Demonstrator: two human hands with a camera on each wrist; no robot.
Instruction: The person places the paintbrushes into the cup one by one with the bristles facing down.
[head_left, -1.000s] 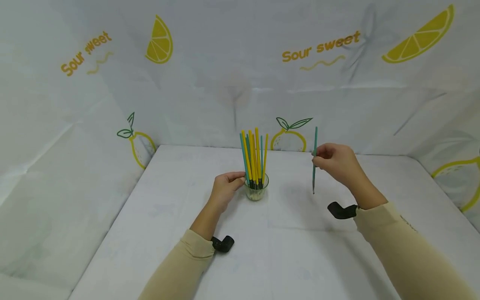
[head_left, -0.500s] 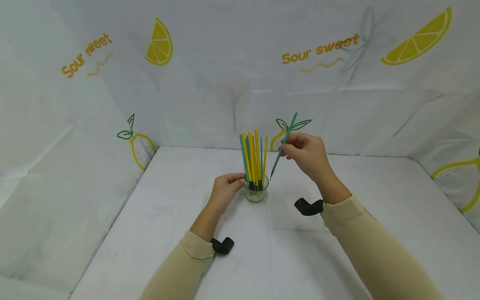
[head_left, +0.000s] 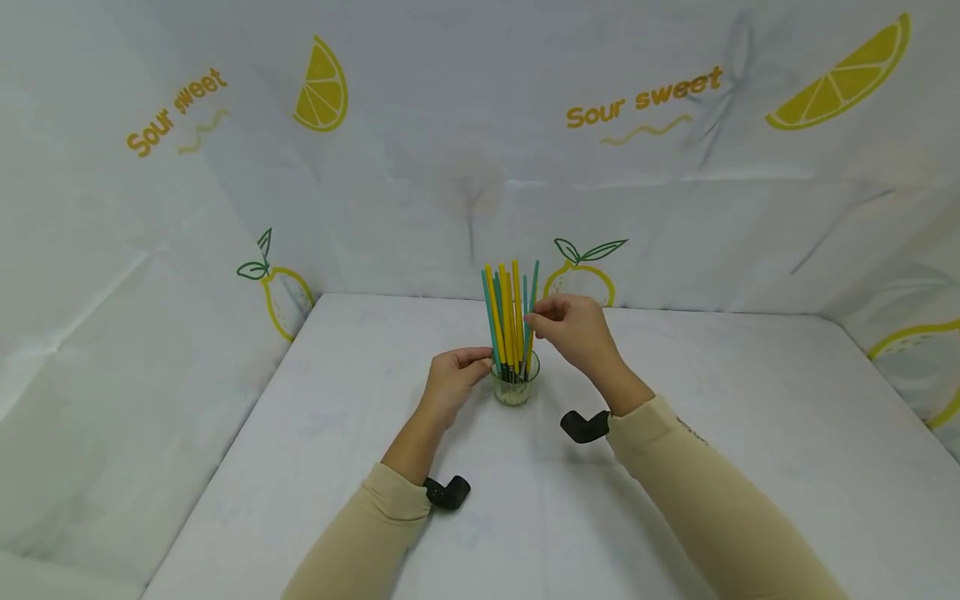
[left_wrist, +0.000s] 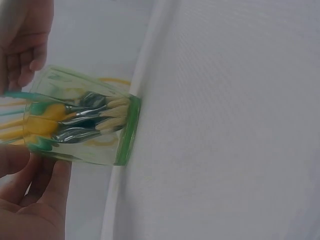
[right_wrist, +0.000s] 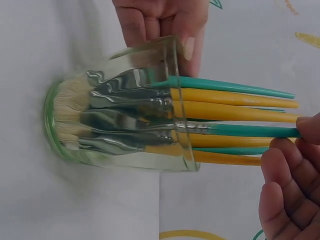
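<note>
A clear green-tinted glass [head_left: 512,395] stands upright on the table, holding several yellow and teal paintbrushes [head_left: 502,317], bristles down. My left hand [head_left: 447,387] holds the glass by its left side near the rim, with the thumb [right_wrist: 188,50] against the rim in the right wrist view. From the right, my right hand [head_left: 577,333] pinches the handle of a teal paintbrush [right_wrist: 245,131]. That brush's lower end is within the glass, among the others. In the left wrist view the pale bristles [left_wrist: 115,115] of several brushes show close to the glass's bottom.
White cloth covers the table [head_left: 337,533], with its far edge just behind the glass. A white backdrop [head_left: 450,125] printed with lemons rises behind and at both sides. A black wrist camera mount [head_left: 447,492] sits on the left wrist, another mount [head_left: 585,427] on the right.
My right hand has moved left with the teal paintbrush, from over the table to the glass, and the brush's tip has gone into it. My left hand has stayed at the glass.
</note>
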